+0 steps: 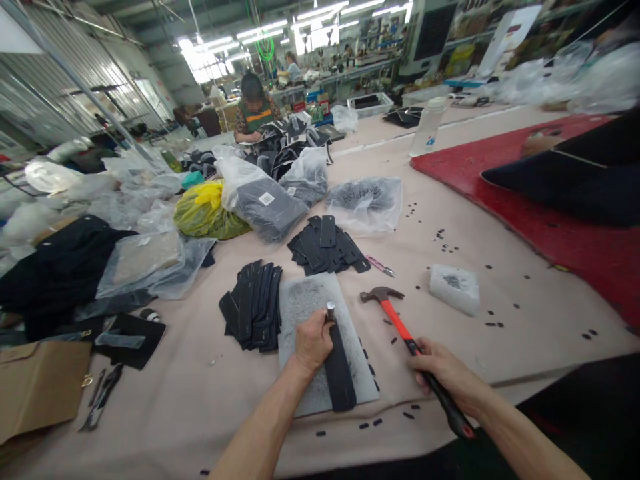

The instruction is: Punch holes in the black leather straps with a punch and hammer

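My left hand (313, 340) is closed around a short metal punch (330, 309), held upright over the far end of a dark strap piece (341, 373). The strap lies on a pale, speckled board (313, 293). In my right hand (440, 370) is a claw hammer (397, 320) with an orange and black handle, its head to the right of the board and apart from the punch. A stack of dark strap pieces (255, 303) sits left of the board, and a second pile (325, 243) lies beyond it.
Small dark cut-outs (377, 422) are scattered over the table. Pink thread snips (380, 265) and a clear plastic box (454, 288) lie beyond the hammer. Filled plastic bags (265, 200) stand further back. A red sheet (500, 187) covers the right side. Another person (255, 110) sits across the table.
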The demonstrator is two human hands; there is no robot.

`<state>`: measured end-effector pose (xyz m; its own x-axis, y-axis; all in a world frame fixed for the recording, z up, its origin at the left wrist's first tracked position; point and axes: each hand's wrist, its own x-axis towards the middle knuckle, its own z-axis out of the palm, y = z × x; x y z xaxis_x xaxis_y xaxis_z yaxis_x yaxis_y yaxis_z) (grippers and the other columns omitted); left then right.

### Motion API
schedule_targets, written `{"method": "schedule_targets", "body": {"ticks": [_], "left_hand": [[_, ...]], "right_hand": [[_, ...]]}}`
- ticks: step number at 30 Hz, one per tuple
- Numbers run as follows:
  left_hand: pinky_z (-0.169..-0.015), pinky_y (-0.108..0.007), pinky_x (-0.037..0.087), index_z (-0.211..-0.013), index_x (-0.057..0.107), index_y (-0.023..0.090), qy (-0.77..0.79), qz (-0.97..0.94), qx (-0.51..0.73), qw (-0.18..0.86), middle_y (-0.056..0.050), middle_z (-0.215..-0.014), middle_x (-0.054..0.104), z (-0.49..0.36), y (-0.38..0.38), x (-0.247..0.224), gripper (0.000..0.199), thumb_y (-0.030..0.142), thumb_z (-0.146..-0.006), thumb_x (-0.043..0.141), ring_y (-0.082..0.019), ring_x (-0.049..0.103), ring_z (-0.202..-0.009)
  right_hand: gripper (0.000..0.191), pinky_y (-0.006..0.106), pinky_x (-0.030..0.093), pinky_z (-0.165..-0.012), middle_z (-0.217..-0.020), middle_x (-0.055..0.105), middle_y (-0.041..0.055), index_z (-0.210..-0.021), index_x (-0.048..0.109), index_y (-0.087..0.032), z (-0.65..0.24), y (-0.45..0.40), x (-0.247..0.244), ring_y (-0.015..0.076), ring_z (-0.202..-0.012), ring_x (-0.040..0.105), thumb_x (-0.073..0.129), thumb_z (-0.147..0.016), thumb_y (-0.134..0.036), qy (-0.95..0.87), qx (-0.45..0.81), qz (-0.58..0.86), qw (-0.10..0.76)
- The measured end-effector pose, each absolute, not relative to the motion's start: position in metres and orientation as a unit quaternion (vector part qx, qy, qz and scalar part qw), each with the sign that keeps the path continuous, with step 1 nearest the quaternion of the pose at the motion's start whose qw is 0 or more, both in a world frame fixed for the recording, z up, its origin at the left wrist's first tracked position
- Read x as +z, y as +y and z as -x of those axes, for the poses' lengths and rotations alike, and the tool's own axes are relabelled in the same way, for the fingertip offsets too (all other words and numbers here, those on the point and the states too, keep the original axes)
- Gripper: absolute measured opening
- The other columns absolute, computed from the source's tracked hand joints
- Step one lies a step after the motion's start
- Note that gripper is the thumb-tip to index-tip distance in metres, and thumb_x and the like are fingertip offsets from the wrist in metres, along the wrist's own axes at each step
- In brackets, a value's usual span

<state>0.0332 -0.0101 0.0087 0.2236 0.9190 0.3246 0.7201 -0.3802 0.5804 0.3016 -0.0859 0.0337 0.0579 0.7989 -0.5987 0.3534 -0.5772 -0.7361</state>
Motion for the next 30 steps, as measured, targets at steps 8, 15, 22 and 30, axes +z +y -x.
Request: {"method": "schedule_targets", "body": {"ticks": [8, 15, 22, 30], "left_hand": [[-0.065, -0.027, 0.049, -0.086, 0.058, 0.021, 0.522, -0.761, 0.345, 0.170, -0.003, -0.077, 0.067, -0.032, -0.013, 0.012, 0.016, 0.007, -0.083, 0.051, -0.019, 0.065, -0.075], [-0.065, -0.027, 0.049, -0.085, 0.057, 0.021, 0.521, -0.755, 0.359, 0.174, -0.002, -0.077, 0.066, -0.032, -0.013, 0.010, 0.015, 0.008, -0.082, 0.051, -0.018, 0.065, -0.073], [-0.066, -0.028, 0.050, -0.085, 0.058, 0.020, 0.525, -0.747, 0.363, 0.185, -0.003, -0.076, 0.067, -0.031, -0.013, 0.010, 0.014, 0.009, -0.082, 0.051, -0.019, 0.066, -0.074], [-0.067, -0.029, 0.051, -0.086, 0.059, 0.021, 0.530, -0.746, 0.358, 0.188, -0.003, -0.076, 0.067, -0.031, -0.012, 0.010, 0.015, 0.010, -0.083, 0.050, -0.019, 0.066, -0.074]], "right_hand": [[0.040, 0.021, 0.026, -0.033, -0.057, 0.038, -0.0084, -0.084, 0.047, -0.023, -0.269, -0.073, 0.112, 0.0078, -0.036, 0.030, 0.039, -0.088, -0.062, -0.357, 0.561, 0.669, 0.333], [0.037, 0.028, 0.028, -0.043, -0.049, 0.049, -0.0031, -0.074, 0.049, -0.025, -0.276, -0.073, 0.168, 0.0142, -0.040, 0.046, 0.039, -0.094, -0.055, -0.731, 0.156, 0.617, 0.247], [0.031, 0.029, 0.027, -0.040, -0.047, 0.045, -0.0040, -0.078, 0.048, -0.026, -0.276, -0.076, 0.188, 0.0142, -0.035, 0.043, 0.037, -0.096, -0.049, -0.731, 0.062, 0.614, 0.292], [0.035, 0.031, 0.021, -0.041, -0.048, 0.048, -0.0026, -0.073, 0.050, -0.027, -0.287, -0.071, 0.196, 0.0150, -0.036, 0.043, 0.041, -0.092, -0.056, -0.764, 0.089, 0.602, 0.213]]}}
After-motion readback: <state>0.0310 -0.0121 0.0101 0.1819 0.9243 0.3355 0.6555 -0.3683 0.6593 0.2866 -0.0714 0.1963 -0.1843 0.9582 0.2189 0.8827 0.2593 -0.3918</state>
